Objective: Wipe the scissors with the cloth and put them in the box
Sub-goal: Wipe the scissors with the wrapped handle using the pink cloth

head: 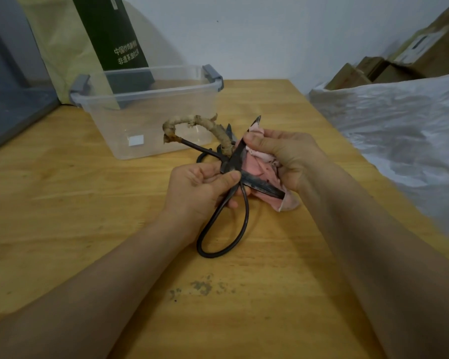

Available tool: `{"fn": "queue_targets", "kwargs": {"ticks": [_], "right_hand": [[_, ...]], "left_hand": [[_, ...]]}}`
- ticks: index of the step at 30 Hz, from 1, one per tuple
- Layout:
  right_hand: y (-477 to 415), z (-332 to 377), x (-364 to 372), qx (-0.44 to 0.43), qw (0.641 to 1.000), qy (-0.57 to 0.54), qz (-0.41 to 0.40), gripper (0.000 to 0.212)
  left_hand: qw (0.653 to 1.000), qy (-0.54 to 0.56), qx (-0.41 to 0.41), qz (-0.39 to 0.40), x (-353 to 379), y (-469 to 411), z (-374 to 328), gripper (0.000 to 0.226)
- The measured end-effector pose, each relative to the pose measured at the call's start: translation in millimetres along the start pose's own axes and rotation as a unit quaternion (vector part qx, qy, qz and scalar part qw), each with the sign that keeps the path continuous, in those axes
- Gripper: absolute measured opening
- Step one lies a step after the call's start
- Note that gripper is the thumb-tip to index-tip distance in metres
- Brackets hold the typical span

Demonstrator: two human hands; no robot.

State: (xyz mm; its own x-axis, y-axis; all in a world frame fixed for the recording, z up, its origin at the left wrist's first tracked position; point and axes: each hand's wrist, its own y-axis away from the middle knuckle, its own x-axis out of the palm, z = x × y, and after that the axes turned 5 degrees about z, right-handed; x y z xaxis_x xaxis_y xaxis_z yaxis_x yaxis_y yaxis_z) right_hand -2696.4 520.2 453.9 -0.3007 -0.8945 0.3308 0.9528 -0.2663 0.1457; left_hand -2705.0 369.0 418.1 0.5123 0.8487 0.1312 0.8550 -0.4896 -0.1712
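Now left grip point(200, 187) clasps scissors point(257, 183); right grip point(288, 156) pinches cloth point(254, 170) against blade.

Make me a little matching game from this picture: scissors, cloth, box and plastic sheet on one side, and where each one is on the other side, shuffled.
Things:
1 scissors
2 cloth
3 box
4 plastic sheet

Places:
A standing on the table, towards the back
B gripped by the left hand
C beyond the table's right edge
D bunched in the right hand

Pairs: 1-B, 2-D, 3-A, 4-C
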Motion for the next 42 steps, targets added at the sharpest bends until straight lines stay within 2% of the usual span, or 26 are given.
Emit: {"fn": "queue_targets", "kwargs": {"ticks": [3,5,8,10,12,15,19,21,23,28,31,34,37,40,42], "right_hand": [[6.1,2.0,0.1,0.067,0.995,0.062,0.042,0.046],[0.9,2.0,-0.8,0.021,0.999,0.016,0.024,0.042],[-8.1,2.0,-4.0,-0.019,0.998,-0.06,-0.02,0.057],[-11.7,2.6,-8.7,-0.025,0.996,-0.081,-0.039,0.06],[-10.3,2.9,-10.4,-0.015,0.998,-0.058,-0.032,0.059],[-5.6,-1.6,-6.0,0.015,1.0,0.007,-0.007,0.068],[-10.4,-0.1,-7.1,-0.031,0.998,-0.056,-0.023,0.061],[-14.0,2.0,-11.3,-0.044,0.994,-0.091,-0.045,0.067],[-14.7,1.6,-13.6,-0.04,0.994,-0.078,-0.062,0.075],[-6.1,-1.9,-7.2,0.006,1.0,0.0,0.0,0.067],[-9.7,0.2,-8.1,-0.018,0.998,-0.05,-0.019,0.067],[-14.1,3.0,-13.5,-0.025,0.995,-0.081,-0.054,0.058],[-10.4,0.2,-13.7,0.002,0.999,-0.041,-0.034,0.057],[-7.8,-4.7,-7.7,0.013,1.0,-0.028,0.0,0.045],[-12.3,-5.8,-7.9,-0.004,0.998,-0.056,-0.006,0.056]], "left_hand": [[1.0,0.003,-0.001,0.002,-0.4,-0.2,-1.5,0.009],[1.0,0.004,-0.006,0.013,1.1,0.9,-2.4,0.011],[1.0,-0.001,-0.008,0.03,2.8,2.8,-3.1,0.013],[0.999,-0.002,-0.009,0.036,3.4,4.1,-2.7,0.012],[0.999,0.005,-0.01,0.032,3.3,4.3,-3.0,0.013],[1.0,0.01,-0.011,0.021,1.6,2.8,-4.5,0.012],[0.999,0.002,-0.019,0.035,3.4,5.8,-6.0,0.015],[0.999,-0.008,-0.023,0.041,5.6,7.1,-5.2,0.021],[0.999,-0.011,-0.021,0.039,6.3,6.8,-4.4,0.021],[1.0,0.0,-0.014,0.016,2.2,4.0,-7.1,0.014],[0.999,0.003,-0.024,0.022,3.9,6.6,-8.2,0.016],[0.999,0.008,-0.036,0.03,6.5,8.0,-6.9,0.019],[0.999,0.005,-0.032,0.022,5.1,6.6,-6.2,0.016],[0.999,-0.001,-0.033,0.015,2.0,5.8,-7.3,0.01],[0.999,-0.003,-0.041,0.017,2.3,6.2,-7.8,0.011]]}}
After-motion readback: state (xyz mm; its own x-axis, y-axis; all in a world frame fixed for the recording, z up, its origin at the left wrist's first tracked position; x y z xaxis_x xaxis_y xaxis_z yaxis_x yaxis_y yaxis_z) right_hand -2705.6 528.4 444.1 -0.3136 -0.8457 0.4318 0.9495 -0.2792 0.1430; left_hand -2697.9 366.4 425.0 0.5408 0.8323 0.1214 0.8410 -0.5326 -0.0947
